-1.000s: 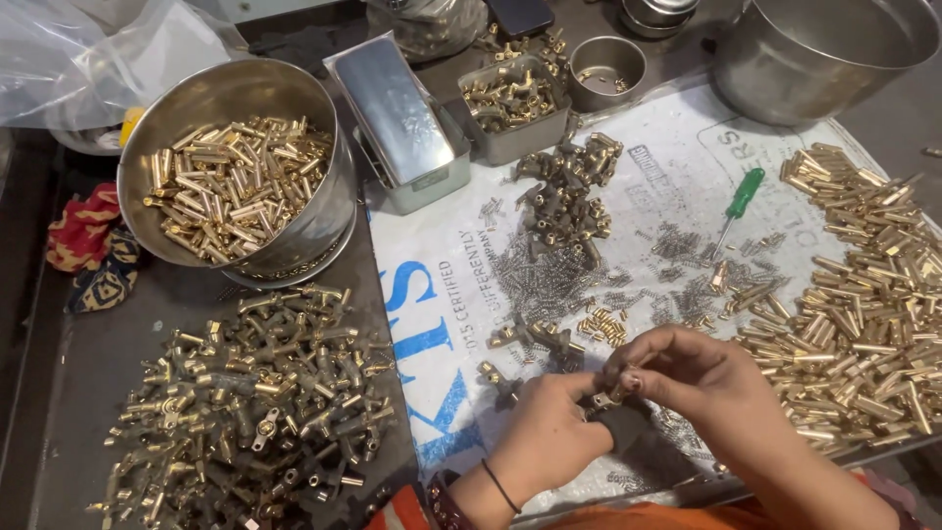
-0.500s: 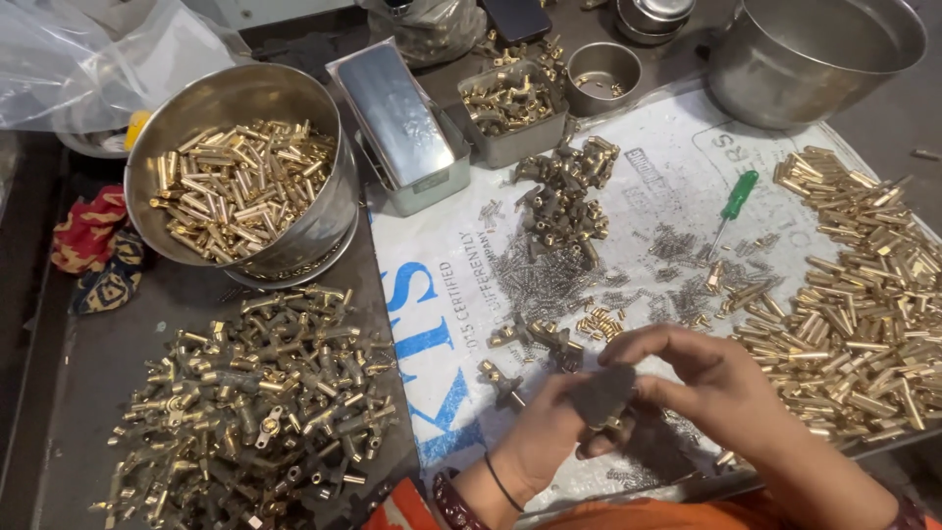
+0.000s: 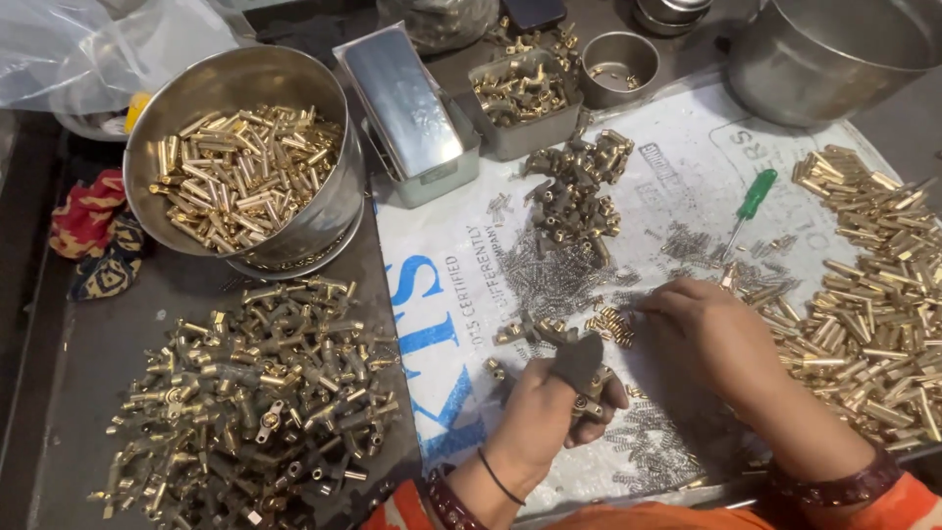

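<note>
Head view. Left hand (image 3: 549,417) is curled shut around a small brass fitting (image 3: 589,397); a dark cover sits on the thumb. The fitting is held low and centre, just above the white printed sack (image 3: 677,196) that serves as a work mat. Most of the fitting is hidden by the fingers, so its long axis cannot be told for certain; the exposed end shows at the right of the fist, toward the right hand.

Right hand (image 3: 711,329) lies palm down on the sack, fingertips drawn together at a scatter of small brass springs (image 3: 610,324). Whether a spring is pinched cannot be told.

Sack: white, flat, blue block lettering along its left part, finer dark print and an outlined stamp further up and right.

Containers, counted:
- one round steel tin (image 3: 245,157), upper left, part-filled with brass pins lying mostly level, mixed headings;
- one rectangular steel box (image 3: 407,108), its lid propped on it at a tilt;
- one rectangular tray (image 3: 525,98) of brass parts;
- one small round steel cup (image 3: 620,61);
- one large steel pot (image 3: 824,49), upper right.

One screwdriver (image 3: 751,201) with a green handle, handle up-right, tip down-left.

Loose heaps: three brass piles, uncountable pieces: fittings (image 3: 255,393) lower left, dark fittings (image 3: 579,186) centre, pins (image 3: 873,294) right. One red patterned cloth (image 3: 93,231) at far left.
</note>
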